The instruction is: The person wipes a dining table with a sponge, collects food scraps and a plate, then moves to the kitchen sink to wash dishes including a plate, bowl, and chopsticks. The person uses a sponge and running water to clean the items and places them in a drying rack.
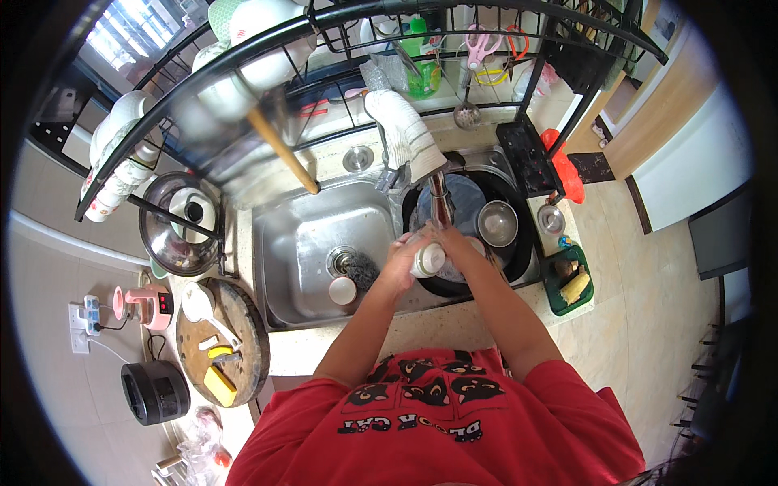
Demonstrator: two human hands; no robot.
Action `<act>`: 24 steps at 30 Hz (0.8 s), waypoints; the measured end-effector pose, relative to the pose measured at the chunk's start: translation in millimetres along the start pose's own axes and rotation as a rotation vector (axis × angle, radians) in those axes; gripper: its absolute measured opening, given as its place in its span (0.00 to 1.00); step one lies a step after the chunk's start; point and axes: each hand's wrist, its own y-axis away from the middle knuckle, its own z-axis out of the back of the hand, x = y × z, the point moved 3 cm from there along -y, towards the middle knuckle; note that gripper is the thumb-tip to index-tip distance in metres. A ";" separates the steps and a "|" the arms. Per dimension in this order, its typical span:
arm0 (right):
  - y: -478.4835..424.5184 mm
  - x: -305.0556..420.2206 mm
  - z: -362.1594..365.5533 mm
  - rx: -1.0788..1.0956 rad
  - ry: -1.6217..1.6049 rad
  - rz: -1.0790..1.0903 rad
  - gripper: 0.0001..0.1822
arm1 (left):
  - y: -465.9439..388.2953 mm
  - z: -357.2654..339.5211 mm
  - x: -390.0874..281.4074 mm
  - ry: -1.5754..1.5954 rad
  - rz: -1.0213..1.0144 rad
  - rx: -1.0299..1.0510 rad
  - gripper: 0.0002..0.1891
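Observation:
My left hand is wrapped around a small white cup, whose round end faces up toward me. Beside it, my right hand meets the far side of the cup under the faucet; its fingers are partly hidden. Both hands are over the left edge of a large black wok in the right basin. Inside the wok are a bluish round lid or plate and a small metal bowl. In the left basin, a round white item lies beside a dark scouring pad near the drain.
A black dish rack with bowls arches over the sink. A wooden handle slants over the left basin. On the left are a round chopping board with a white ladle and a yellow sponge. A green tray stands at right.

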 end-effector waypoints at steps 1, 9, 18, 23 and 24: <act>2.8 -2.9 3.8 -0.051 0.066 0.090 0.16 | -3.8 0.5 4.4 0.178 0.062 -0.005 0.16; 104.3 42.4 -33.8 -0.272 0.869 1.205 0.18 | -23.7 7.1 32.9 0.717 0.157 0.065 0.15; 55.8 10.3 -5.0 -0.167 0.263 0.791 0.18 | -26.0 7.6 22.3 0.496 0.032 -0.171 0.14; 83.2 20.2 -7.9 -0.278 0.697 0.934 0.16 | -23.5 10.6 14.7 0.402 -0.073 -0.299 0.13; 82.7 21.3 -6.9 -0.247 0.682 0.920 0.17 | -20.8 12.3 14.6 0.354 -0.113 -0.322 0.14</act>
